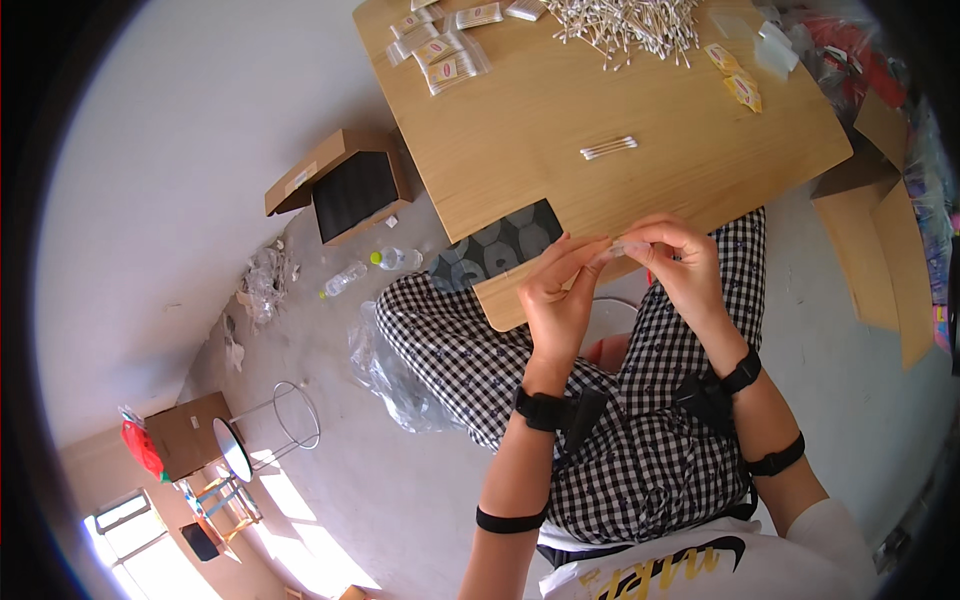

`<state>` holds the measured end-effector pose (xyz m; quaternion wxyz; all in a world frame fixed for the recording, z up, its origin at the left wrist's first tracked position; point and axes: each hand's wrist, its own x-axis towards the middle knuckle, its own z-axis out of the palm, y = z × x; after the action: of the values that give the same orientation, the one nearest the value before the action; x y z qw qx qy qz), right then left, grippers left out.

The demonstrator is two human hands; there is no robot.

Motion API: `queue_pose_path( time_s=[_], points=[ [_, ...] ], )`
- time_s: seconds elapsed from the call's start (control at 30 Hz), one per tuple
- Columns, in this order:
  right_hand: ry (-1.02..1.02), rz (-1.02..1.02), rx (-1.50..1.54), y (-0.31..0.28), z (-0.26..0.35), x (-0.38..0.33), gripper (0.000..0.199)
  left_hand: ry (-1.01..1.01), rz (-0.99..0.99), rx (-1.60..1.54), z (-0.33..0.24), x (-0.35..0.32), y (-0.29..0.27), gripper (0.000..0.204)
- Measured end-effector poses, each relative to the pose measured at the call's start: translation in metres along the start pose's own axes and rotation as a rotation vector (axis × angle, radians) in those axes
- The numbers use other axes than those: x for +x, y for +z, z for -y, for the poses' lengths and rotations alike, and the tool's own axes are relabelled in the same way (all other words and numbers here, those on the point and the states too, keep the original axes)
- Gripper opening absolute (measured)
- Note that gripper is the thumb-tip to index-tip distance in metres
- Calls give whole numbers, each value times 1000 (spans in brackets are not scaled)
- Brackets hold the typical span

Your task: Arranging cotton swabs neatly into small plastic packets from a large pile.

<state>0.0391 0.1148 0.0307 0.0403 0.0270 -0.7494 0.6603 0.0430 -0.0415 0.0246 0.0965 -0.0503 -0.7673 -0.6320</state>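
Note:
My left hand [558,295] and my right hand [680,262] meet just below the near edge of the wooden table [540,140]. Together they pinch a small clear plastic sleeve [618,248] between thumbs and fingertips. A small bundle of cotton swabs [608,148] lies on the table a little beyond my hands. A big loose pile of cotton swabs [625,22] sits at the far edge. Several filled clear packets [440,50] lie at the far left of the table. My legs in checked trousers [480,350] are below.
Yellow labels [738,78] lie at the table's right. An open cardboard box [345,185] stands on the floor to the left, with plastic bottles [385,265] near it. Flat cardboard [885,240] leans at the right. A wire stand [290,415] and a clear plastic bag [385,370] are on the floor.

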Motion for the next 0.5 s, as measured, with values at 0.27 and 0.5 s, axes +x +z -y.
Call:
queue_pose_path(
  time_s=[0.27,0.5],
  points=[
    [48,30,97,-3,-10,12,7,-133,-12,-74,0,-5,1,11],
    [331,29,436,-12,46,-22,13,-308,133,-298,-36,-35,-20,56]
  ],
)
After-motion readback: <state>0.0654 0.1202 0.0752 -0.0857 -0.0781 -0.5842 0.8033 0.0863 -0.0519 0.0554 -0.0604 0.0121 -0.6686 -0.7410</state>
